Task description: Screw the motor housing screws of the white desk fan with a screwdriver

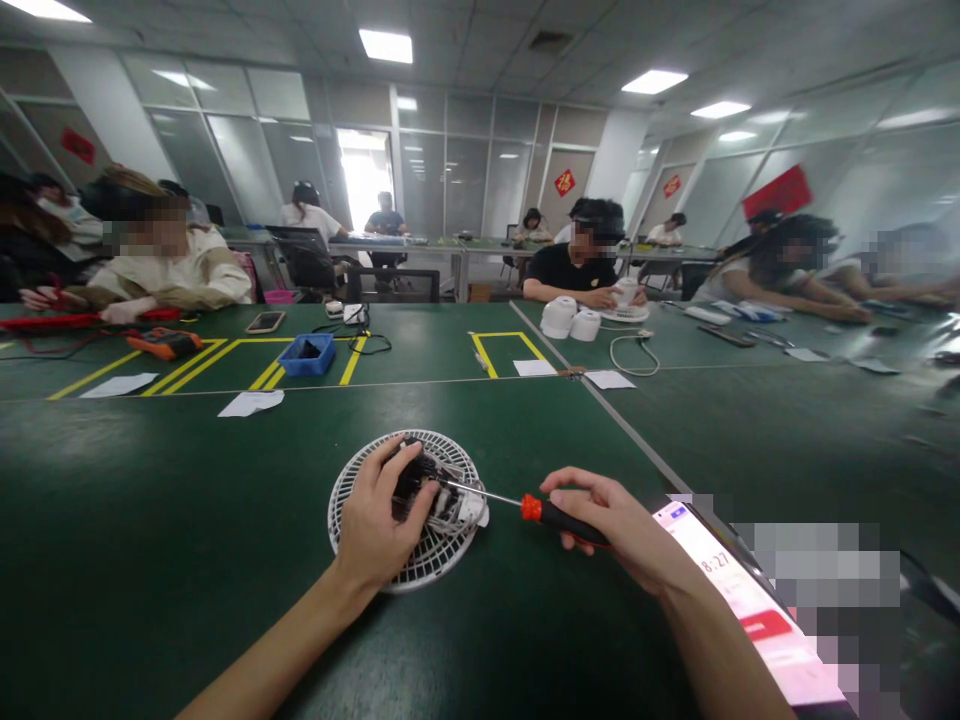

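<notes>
A round white slatted grille (pixel 341 505), like a fan's, lies on the green table in front of me. A black part (pixel 407 486) sits on its middle, with pale wires (pixel 452 520) bunched to its right. My left hand (pixel 377 525) is closed around the black part, thumb on the near side and fingers over the top. In my right hand (pixel 622 525) is a screwdriver (pixel 562 518) with a black and orange handle. Its thin shaft points left, and the tip meets the black part by my left thumb. The exact contact spot is too small to make out.
A phone (pixel 735 590) with a lit screen lies beside my right forearm. Farther back are a blue bin (pixel 307 354), an orange meter (pixel 164 343), paper slips (pixel 251 402) and white housings (pixel 559 317). A person (pixel 581 265) works across the table; others sit on both sides.
</notes>
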{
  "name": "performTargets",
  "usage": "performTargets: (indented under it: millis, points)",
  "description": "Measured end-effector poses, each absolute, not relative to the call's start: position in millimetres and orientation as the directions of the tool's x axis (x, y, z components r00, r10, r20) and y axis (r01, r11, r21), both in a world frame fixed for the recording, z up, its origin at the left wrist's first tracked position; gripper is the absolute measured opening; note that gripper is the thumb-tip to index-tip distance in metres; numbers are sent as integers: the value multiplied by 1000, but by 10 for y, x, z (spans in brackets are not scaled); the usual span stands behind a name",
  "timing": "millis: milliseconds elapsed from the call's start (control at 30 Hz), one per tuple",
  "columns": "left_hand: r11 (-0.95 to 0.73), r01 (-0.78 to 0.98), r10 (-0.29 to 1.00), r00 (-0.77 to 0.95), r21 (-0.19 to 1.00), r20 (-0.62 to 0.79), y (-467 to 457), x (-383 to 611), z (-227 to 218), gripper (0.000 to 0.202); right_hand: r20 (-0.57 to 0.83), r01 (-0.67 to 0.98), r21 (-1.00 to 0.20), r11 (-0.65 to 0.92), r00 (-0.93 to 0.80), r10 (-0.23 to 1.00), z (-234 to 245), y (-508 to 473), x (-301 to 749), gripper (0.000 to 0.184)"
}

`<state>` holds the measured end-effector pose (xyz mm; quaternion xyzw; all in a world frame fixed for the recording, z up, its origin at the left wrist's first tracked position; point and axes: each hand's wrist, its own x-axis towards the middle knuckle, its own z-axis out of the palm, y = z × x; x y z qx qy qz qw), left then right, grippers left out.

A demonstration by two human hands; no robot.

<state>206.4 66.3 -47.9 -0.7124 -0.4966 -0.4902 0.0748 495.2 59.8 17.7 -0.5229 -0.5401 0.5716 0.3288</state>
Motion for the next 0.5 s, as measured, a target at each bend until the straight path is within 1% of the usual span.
performTargets:
  millis: [100, 267, 433, 500]
  points:
    - [-494, 781, 631, 19, 383, 775, 663, 2066, -470, 45, -233, 166, -966, -197, -235, 944, 158, 607, 4970, 46]
    - [-497, 778, 621, 11, 383, 784, 665, 2067, -455, 45, -164, 71, -986, -152, -220, 962, 136, 614, 4997, 45]
    - [-505, 772, 618, 10, 386, 786, 650, 2064, -456, 46, -117, 97, -990, -98, -206, 972, 148, 607, 4976, 47]
    - [-501, 771, 624, 8, 392, 782, 645, 2063, -460, 47, -141, 146, -983, -113, -204, 969, 141, 599, 4951, 44]
